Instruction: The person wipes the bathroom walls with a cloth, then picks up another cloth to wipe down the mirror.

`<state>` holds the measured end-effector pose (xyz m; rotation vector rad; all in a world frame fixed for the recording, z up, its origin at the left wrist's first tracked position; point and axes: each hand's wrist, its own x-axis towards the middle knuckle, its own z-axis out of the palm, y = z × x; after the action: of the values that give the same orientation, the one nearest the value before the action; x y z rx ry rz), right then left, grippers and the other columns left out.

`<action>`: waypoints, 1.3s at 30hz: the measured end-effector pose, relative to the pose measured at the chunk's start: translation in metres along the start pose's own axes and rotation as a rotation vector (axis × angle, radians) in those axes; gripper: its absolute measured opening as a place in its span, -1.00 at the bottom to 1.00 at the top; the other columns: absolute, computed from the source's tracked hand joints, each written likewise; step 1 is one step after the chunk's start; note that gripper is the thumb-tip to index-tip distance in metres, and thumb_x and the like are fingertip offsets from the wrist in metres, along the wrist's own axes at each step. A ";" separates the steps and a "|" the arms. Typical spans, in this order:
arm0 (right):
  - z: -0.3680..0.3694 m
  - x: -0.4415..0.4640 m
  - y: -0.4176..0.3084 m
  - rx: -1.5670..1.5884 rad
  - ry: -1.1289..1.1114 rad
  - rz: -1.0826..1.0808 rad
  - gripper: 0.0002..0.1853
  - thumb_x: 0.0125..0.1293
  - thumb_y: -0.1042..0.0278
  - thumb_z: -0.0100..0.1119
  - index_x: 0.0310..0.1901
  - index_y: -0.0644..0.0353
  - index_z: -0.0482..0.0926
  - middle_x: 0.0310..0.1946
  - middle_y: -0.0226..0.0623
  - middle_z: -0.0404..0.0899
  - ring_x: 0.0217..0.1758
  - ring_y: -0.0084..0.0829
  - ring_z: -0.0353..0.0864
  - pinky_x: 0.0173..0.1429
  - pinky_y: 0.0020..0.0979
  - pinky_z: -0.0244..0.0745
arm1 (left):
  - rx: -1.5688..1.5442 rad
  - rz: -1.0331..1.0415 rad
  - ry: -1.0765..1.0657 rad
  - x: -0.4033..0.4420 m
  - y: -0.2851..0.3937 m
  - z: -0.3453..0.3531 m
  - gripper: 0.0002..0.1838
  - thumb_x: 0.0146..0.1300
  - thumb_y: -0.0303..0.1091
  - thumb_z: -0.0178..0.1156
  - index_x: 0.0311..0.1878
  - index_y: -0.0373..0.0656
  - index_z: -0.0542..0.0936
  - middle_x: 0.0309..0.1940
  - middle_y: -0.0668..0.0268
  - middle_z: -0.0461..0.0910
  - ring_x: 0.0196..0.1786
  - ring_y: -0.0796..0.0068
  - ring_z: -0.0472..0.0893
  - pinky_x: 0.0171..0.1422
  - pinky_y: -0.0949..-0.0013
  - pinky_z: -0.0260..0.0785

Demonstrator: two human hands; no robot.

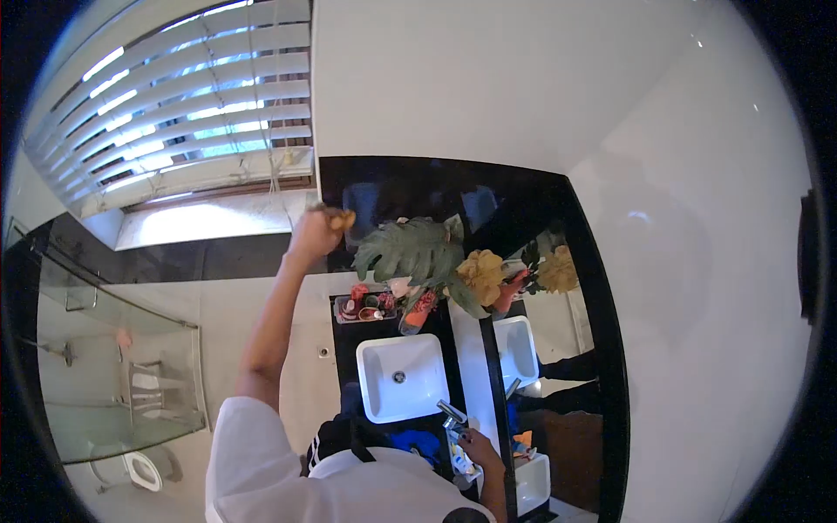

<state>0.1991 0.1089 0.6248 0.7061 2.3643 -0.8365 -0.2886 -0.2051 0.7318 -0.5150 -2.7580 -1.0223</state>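
Note:
My left hand [312,234] is raised at the black wall panel, beside the windowsill, with its fingers closed round a small yellow-brown item [343,220] that I cannot make out clearly. Large green leaves [410,251] and a yellow flower [480,276] stand to the right of it. Low on the right, my right hand [478,447] is beside the metal faucet [452,417] of the white sink [375,383]. Its fingers are small and partly hidden, so its grip is unclear.
A tray [366,317] of small items lies on the black counter [346,357]. An orange bottle-like object [418,313] is near the sink. The mirror [562,322] reflects the flowers and sink. White blinds [200,105] cover the window; a glass shower and toilet [142,470] are at left.

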 end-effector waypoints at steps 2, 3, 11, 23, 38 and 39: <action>0.010 -0.002 0.003 -0.003 -0.016 0.028 -0.52 0.16 0.16 0.18 0.07 0.26 0.44 -0.07 -0.02 0.55 0.01 -0.15 0.54 0.06 -0.27 0.42 | -0.052 0.129 0.254 0.004 0.060 -0.059 -0.67 -0.09 -0.38 0.28 -0.16 -0.14 0.61 -0.23 0.13 0.54 -0.14 0.06 0.53 -0.08 0.17 0.42; 0.012 -0.004 0.002 0.012 0.028 -0.002 -0.52 0.16 0.17 0.18 0.08 0.25 0.44 -0.06 -0.02 0.54 0.02 -0.16 0.54 0.08 -0.28 0.42 | -0.061 0.211 0.422 0.006 0.085 -0.081 -0.64 -0.11 -0.43 0.29 -0.14 -0.14 0.60 -0.22 0.14 0.54 -0.14 0.07 0.52 -0.05 0.16 0.40; 0.001 -0.026 -0.027 0.275 0.087 0.047 -0.50 0.20 0.11 0.10 0.07 0.31 0.43 -0.03 0.05 0.51 0.09 -0.03 0.47 0.17 -0.17 0.34 | -0.007 0.593 1.239 0.104 0.159 -0.081 -0.32 -0.21 -0.66 0.23 0.12 -0.03 0.41 0.11 0.16 0.37 0.25 -0.02 0.27 0.27 -0.01 0.14; 0.063 -0.027 0.046 0.261 0.012 0.204 -0.46 0.15 0.04 0.15 0.10 0.20 0.42 -0.05 -0.04 0.54 0.04 -0.16 0.53 0.11 -0.29 0.38 | -0.005 0.872 0.882 0.175 0.254 0.094 -0.57 -0.06 -0.44 0.21 -0.03 0.00 0.49 0.16 0.19 0.36 0.19 0.11 0.36 0.20 0.02 0.24; 0.077 -0.012 0.073 0.129 -0.086 -0.049 -0.46 0.12 -0.02 0.13 0.01 0.25 0.49 -0.08 -0.01 0.55 0.01 -0.13 0.54 0.06 -0.28 0.42 | -0.573 0.874 -0.008 0.127 0.267 0.031 -0.43 -0.21 -0.80 -0.05 -0.03 -0.17 0.49 -0.04 0.15 0.51 0.10 0.13 0.47 0.21 0.27 0.30; 0.092 -0.005 0.098 0.102 -0.012 -0.193 -0.47 0.13 0.00 0.12 0.00 0.26 0.50 -0.07 -0.01 0.55 0.02 -0.14 0.53 0.08 -0.27 0.42 | -0.644 0.844 0.048 0.126 0.281 0.001 -0.42 -0.18 -0.80 -0.08 -0.01 -0.14 0.49 -0.01 0.16 0.51 0.10 0.15 0.47 0.22 0.27 0.29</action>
<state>0.2915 0.1102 0.5270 0.5163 2.4204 -1.0467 -0.3018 0.0271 0.9330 -1.5173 -1.7535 -1.5599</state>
